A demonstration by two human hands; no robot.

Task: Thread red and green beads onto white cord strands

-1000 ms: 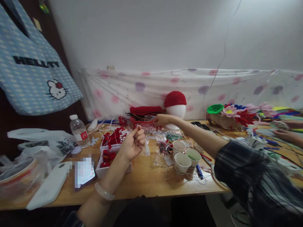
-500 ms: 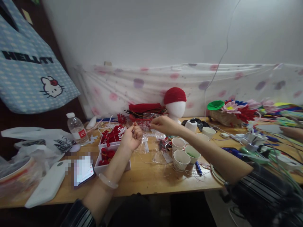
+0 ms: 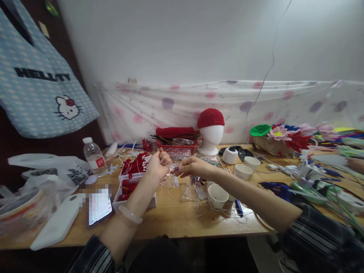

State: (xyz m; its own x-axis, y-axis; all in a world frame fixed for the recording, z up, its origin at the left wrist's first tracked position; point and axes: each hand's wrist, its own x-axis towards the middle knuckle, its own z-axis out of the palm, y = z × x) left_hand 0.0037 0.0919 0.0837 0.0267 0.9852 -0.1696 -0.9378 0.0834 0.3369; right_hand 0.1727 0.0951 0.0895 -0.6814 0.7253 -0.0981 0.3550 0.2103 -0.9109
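Observation:
My left hand [image 3: 158, 165] is raised over the middle of the table with its fingers curled closed. What it grips is too small to make out. Close on its right, my right hand [image 3: 192, 167] points left, thumb and fingers pinched together near the left fingertips; anything between them cannot be made out. Just under the hands lie clear plastic bags [image 3: 170, 179]. Beside my left forearm is a white box [image 3: 150, 202] with red fuzzy pieces [image 3: 126, 188]. Behind it sits a red bundle with white bead-like tips [image 3: 145, 161].
A red basket [image 3: 178, 150] and a white foam head [image 3: 212, 137] with a red cap stand behind. Paper cups [image 3: 217, 195] are below my right forearm. A phone [image 3: 99, 206] and bottle [image 3: 95, 161] are left. Felt flowers, cables and another person's hand [image 3: 356, 165] are right.
My right hand has moved down and slightly left, closer to the left hand. My left hand has turned a little and stays closed. The view has shifted slightly.

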